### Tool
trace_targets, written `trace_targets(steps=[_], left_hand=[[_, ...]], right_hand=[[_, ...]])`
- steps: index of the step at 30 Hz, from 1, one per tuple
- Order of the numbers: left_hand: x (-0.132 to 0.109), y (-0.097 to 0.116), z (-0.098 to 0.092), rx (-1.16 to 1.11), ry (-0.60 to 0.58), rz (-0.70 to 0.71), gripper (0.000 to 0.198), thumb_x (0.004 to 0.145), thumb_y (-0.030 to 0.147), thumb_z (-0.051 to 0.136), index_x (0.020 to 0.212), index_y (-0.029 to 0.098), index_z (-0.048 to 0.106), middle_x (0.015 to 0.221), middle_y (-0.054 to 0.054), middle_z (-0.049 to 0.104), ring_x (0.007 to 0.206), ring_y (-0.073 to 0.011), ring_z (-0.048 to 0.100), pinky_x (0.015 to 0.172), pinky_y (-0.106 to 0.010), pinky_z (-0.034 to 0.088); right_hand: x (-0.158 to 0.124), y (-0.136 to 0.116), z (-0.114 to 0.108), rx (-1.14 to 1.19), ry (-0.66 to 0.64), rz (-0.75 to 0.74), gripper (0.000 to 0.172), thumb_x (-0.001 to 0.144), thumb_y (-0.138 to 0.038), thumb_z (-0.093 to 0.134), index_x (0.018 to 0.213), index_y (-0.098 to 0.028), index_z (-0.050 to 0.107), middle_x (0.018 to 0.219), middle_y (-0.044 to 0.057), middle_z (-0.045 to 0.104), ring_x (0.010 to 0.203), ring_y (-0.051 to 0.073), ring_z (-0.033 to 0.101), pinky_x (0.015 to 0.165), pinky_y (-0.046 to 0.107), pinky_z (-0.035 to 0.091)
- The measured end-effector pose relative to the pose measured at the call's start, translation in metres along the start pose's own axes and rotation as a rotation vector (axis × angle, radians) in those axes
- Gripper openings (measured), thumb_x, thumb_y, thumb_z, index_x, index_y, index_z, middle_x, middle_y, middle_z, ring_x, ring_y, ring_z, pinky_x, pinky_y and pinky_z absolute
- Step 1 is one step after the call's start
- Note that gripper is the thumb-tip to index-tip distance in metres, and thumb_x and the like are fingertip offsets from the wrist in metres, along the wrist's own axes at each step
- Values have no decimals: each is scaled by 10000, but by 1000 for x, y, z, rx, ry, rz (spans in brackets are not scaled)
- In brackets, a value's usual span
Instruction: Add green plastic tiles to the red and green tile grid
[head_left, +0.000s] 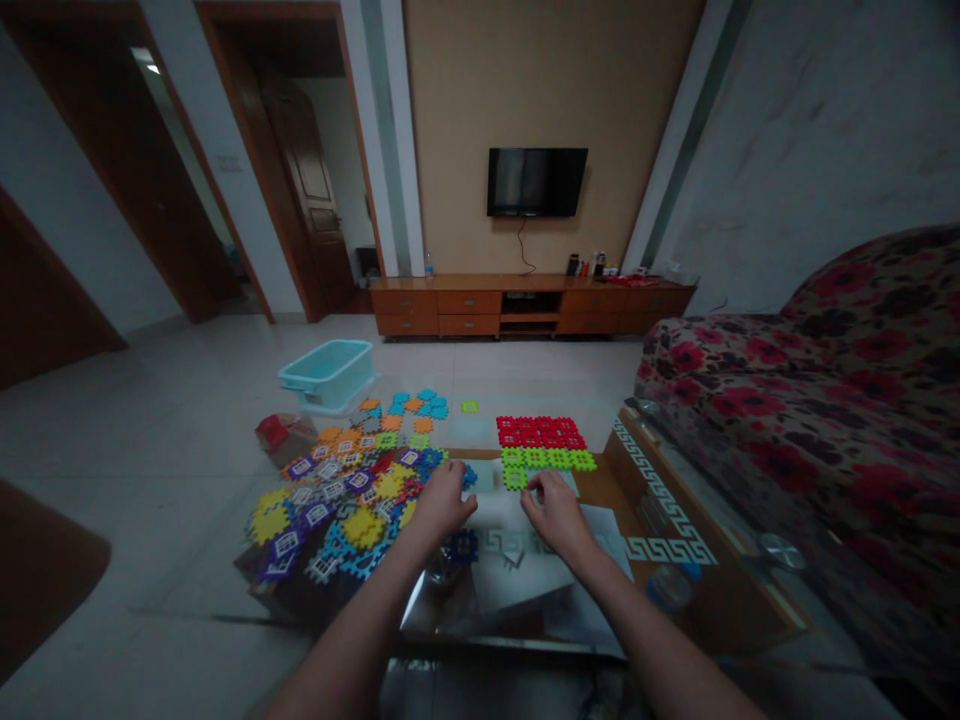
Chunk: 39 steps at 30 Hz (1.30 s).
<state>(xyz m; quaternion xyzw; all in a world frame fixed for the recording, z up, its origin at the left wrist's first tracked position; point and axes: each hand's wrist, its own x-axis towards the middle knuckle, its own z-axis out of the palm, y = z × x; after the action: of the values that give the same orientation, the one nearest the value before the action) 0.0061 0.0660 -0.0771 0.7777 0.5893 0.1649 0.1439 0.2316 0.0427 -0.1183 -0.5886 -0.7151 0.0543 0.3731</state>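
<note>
My left hand (448,497) is closed, with curled fingers, at the right edge of a pile of interlocking plastic tiles. A dark blue tile (469,476) shows just beside its fingers; what they hold, if anything, is hidden. My right hand (556,508) is closed in a pinch at the right edge of a green interlocking tile (514,478). That tile sits below the left end of a row of green tiles (559,459). Behind the row lies a joined block of red tiles (540,433). Yellow tiles (363,527) and purple tiles (286,546) lie in the pile.
A glass coffee table (600,610) carries the tiles. A light blue plastic bin (327,375) stands at the far left. Single orange tiles (424,425) and a lone green tile (469,407) lie farther back. A flowered sofa (780,390) borders the right side.
</note>
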Motion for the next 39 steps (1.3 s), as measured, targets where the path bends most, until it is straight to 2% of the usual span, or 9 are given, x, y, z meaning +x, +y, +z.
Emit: trace_targets(steps=[6,11,16,22,27,32,39], left_hand=[[-14,-33,-33,147,-14,-49,346,812,261,627,1133,150,558,1180,-146,573,1123,-274,554,957,-344,410],[-19,-57,-51,246,-39,-105,379,864,318,590,1184,123,537,1225,-175,559,1142,-296,548,953,-358,417],[-23,-74,-59,306,-86,-144,346,881,325,569,1168,133,553,1241,-174,567,1155,-298,551,958,-362,417],[-28,-84,-54,331,-164,-170,359,845,281,585,1170,130,556,1228,-175,588,1131,-286,579,940,-345,434],[-35,-87,-51,321,-193,-163,374,836,325,595,1163,150,557,1259,-159,575,1162,-274,563,962,-329,429],[-43,-88,-53,317,-201,-168,362,847,369,577,1148,167,567,1264,-145,573,1172,-270,559,970,-325,432],[-39,-85,-57,343,-192,-144,427,858,395,555,1197,136,566,1262,-171,570,1179,-286,556,990,-349,429]], right_hand=[[-17,-59,-5,-52,-268,-144,63,866,-196,528,844,-209,585,879,57,638,850,213,615,742,292,426],[-26,-83,-7,-124,-433,-192,64,854,-219,579,838,-207,640,873,66,676,788,212,638,670,284,388],[-26,-86,-11,-209,-569,-164,128,863,-219,561,839,-195,684,895,91,706,771,208,648,647,280,372],[-26,-89,-21,-226,-696,-99,216,884,-253,510,883,-154,702,951,113,717,839,213,669,680,273,381],[-29,-91,-28,-226,-721,-70,223,888,-259,505,891,-152,700,974,114,714,876,222,672,702,274,387],[-34,-82,-30,-220,-723,-47,221,896,-275,513,897,-154,697,980,116,707,906,224,665,729,273,393],[-27,-70,-26,-234,-710,-21,215,894,-266,513,902,-148,692,970,119,712,910,221,662,742,270,393]])
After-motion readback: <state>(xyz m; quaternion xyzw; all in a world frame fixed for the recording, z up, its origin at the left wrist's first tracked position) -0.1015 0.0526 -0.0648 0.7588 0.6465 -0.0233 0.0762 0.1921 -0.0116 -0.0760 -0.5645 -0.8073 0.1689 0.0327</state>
